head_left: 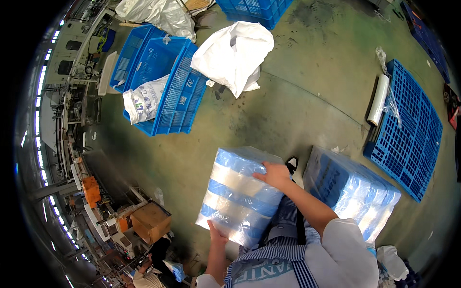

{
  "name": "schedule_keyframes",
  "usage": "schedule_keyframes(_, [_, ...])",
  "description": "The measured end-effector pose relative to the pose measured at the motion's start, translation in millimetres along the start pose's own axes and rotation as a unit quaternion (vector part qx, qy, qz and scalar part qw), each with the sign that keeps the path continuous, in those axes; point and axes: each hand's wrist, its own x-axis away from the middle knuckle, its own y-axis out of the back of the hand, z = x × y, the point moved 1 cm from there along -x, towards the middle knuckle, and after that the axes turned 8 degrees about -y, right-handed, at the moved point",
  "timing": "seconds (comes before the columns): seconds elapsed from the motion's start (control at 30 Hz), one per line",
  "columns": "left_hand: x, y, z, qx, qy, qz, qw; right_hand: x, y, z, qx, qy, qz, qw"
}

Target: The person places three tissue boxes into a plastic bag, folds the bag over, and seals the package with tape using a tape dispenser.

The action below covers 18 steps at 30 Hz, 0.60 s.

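Both hands, left grip (216, 236) and right grip (275, 174), clamp the wrapped blue-and-white bundle (240, 194) above the floor (297, 110).

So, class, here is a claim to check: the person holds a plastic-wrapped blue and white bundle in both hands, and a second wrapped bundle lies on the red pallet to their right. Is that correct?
Not quite. The pallet is blue, not red, and the second bundle lies on the floor beside it. The head view shows this. The rest holds: the left hand and right hand grip the wrapped blue and white bundle.
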Motion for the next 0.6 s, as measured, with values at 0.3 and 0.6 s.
schedule_keyframes(0.3, [-11.2, -173.1, -75.9, -0.161, -0.248, -0.035, 0.955, 63.2, 18.8, -101.8, -0.188, -0.18, -0.192, 0.946])
schedule_keyframes(0.6, [-37.9, -441.3, -179.2, -0.628, -0.517, 0.201, 0.547, 81.3, -41.5, -117.3, -0.463, -0.197, -0.305, 0.809])
